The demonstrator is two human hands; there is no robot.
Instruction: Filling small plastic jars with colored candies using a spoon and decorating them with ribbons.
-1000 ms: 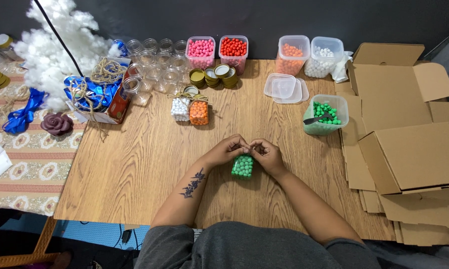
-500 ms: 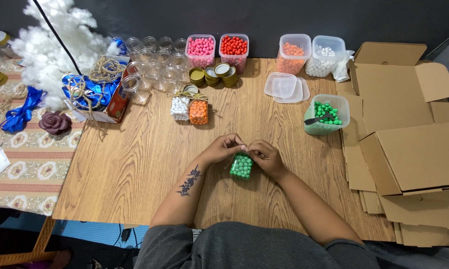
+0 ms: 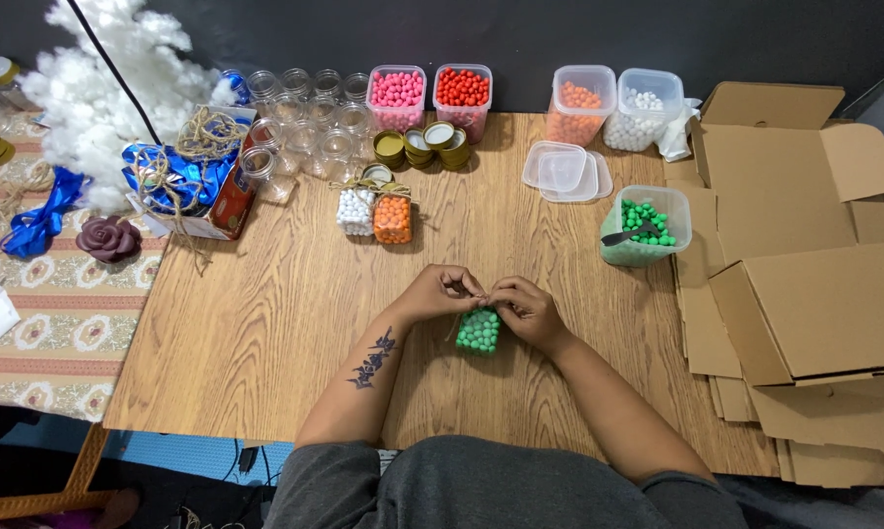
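Note:
A small clear jar of green balls [image 3: 479,331] stands on the wooden table [image 3: 266,323] in front of me. My left hand [image 3: 445,293] and my right hand [image 3: 523,306] meet just above its top, fingertips pinching a thin twine at the jar's neck. Two finished-looking jars sit farther back, one with white balls [image 3: 355,211] and one with orange balls [image 3: 393,219], each tied with twine.
Tubs of pink [image 3: 397,96], red [image 3: 462,95], orange [image 3: 575,104], white [image 3: 642,106] and green balls [image 3: 643,225] line the back and right. Empty jars [image 3: 300,122], gold lids [image 3: 422,147], plastic lids [image 3: 564,169], a box of twine and blue ribbon [image 3: 192,181] and flat cardboard boxes [image 3: 805,255] surround the work spot.
Both hands stay over the green jar; only the fingers shift slightly at the twine.

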